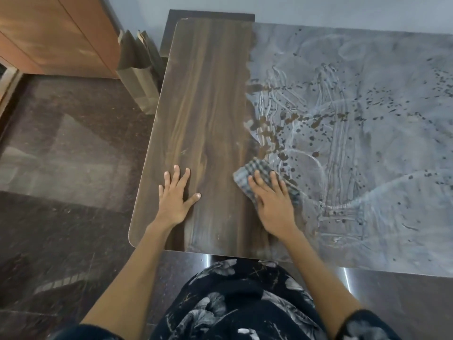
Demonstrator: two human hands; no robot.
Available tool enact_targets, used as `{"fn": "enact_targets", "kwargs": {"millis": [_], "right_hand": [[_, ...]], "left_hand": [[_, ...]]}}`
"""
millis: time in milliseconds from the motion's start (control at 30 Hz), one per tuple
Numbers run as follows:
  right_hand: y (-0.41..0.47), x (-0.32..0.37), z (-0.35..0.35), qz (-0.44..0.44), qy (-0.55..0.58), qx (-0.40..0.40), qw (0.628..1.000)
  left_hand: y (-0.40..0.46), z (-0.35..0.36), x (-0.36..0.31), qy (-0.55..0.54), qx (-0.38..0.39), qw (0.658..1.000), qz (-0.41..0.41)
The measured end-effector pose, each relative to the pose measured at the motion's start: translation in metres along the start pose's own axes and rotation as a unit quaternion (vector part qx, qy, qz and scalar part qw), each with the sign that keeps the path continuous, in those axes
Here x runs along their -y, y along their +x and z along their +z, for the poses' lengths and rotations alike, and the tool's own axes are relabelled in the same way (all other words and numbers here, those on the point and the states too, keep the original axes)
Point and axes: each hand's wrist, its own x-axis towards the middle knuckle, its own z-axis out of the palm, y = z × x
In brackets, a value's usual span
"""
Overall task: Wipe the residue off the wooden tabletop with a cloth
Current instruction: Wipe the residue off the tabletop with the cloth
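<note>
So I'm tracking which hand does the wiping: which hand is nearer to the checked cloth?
Right. The right hand lies flat on the checked cloth, pressing it onto the tabletop at the residue's edge. The left hand rests flat on bare wood, apart to the cloth's left.

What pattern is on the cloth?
Grey-and-white checks on the cloth, seen in the head view.

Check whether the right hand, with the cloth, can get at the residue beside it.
Probably yes: the right hand presses the cloth at the edge of the residue, with nothing between.
</note>
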Motion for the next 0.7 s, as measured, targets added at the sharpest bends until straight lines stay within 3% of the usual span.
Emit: {"fn": "enact_targets", "kwargs": {"millis": [67, 200, 300, 433, 533, 600, 700], "right_hand": [[-0.005, 0.019, 0.011, -0.076, -0.006, 0.022, 0.997], [-0.047, 0.014, 0.008, -0.26, -0.01, 0.158, 0.953], [-0.049, -0.025, -0.021, -0.179, 0.031, 0.154, 0.971], [0.003, -0.059, -0.04, -0.027, 0.076, 0.032, 0.996], [0.044, -0.034, -0.031, 0.063, 0.078, -0.045, 0.994], [0.048, -0.005, -0.019, 0.017, 0.071, -0.044, 0.996], [0.008, 0.019, 0.004, -0.176, 0.059, 0.075, 0.98]], "left_hand": [[0.001, 0.0, -0.002, -0.004, 0.0, 1.0, -0.008], [0.0, 0.001, -0.004, -0.018, -0.007, 1.0, -0.019], [0.0, 0.002, -0.005, -0.016, -0.016, 0.999, -0.026], [0.0, 0.004, -0.008, -0.014, -0.015, 0.999, -0.03], [-0.003, 0.004, -0.008, -0.015, -0.02, 0.999, -0.03], [-0.003, 0.004, -0.007, -0.013, -0.026, 0.999, -0.031], [-0.003, 0.005, -0.008, -0.019, -0.028, 0.999, -0.041]]}}
